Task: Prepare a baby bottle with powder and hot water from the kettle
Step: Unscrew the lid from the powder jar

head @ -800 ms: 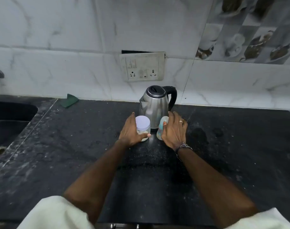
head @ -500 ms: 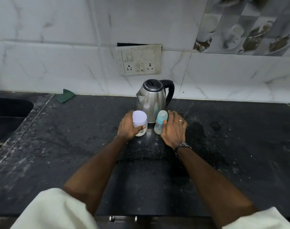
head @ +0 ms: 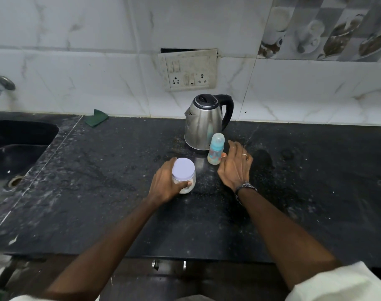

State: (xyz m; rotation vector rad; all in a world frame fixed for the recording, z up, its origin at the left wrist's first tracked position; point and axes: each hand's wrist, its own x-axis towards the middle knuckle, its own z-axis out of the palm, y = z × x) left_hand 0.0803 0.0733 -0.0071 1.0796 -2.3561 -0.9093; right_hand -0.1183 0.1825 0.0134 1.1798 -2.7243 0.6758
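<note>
Left hand fingers wrap a lidded powder jar; right hand, fingers spread, thumb touches the light, tippable baby bottle, best gripped mid-body

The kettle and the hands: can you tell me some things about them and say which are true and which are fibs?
1. The kettle stands at the back of the counter, under the wall sockets. True.
2. The left hand grips the jar, whose white lid is on. True.
3. The baby bottle lies on its side. False: it stands upright, beside the kettle.
4. The right hand holds the kettle's handle. False: it is next to the bottle, thumb at its side.
5. The green cloth is inside the sink. False: it lies on the counter by the wall.
</note>
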